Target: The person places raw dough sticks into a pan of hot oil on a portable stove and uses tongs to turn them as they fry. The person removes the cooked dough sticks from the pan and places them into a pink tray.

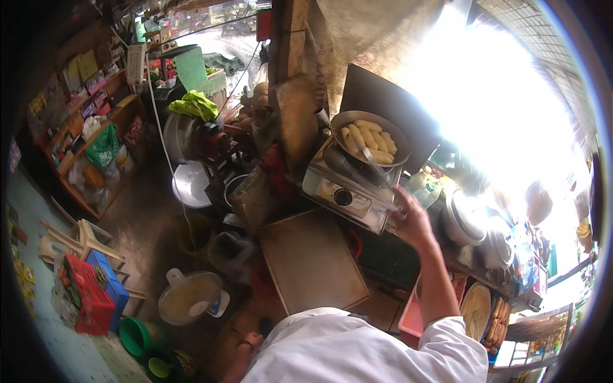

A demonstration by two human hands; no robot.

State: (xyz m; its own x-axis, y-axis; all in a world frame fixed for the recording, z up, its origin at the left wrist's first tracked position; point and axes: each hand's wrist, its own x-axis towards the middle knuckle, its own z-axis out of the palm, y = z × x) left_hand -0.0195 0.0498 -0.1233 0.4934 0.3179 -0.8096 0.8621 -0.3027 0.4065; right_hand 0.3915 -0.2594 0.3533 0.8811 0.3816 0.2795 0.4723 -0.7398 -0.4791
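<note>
Before me a wide metal pan (pixel 404 148) sits on a single-burner tabletop gas stove (pixel 316 179) with a round black knob (pixel 343 197). Several pale yellow pieces of food (pixel 368 136), like peeled bananas, lie in it. A metal turner (pixel 375 163) rests with its head among them and its handle slanting over the stove's right side. My right hand (pixel 408 214) grips the handle end, slightly blurred. My left hand (pixel 255 340) hangs low beside my white shirt, partly hidden, a band at its wrist; its fingers are unclear.
Behind the pan stands a dark metal splash shield (pixel 378 100). Bottles (pixel 427 191) and lidded pots (pixel 467 218) line the counter to the right. A flat board (pixel 313 261) lies below the stove. On the left are an electric fan (pixel 189 297) and a red crate (pixel 88 294).
</note>
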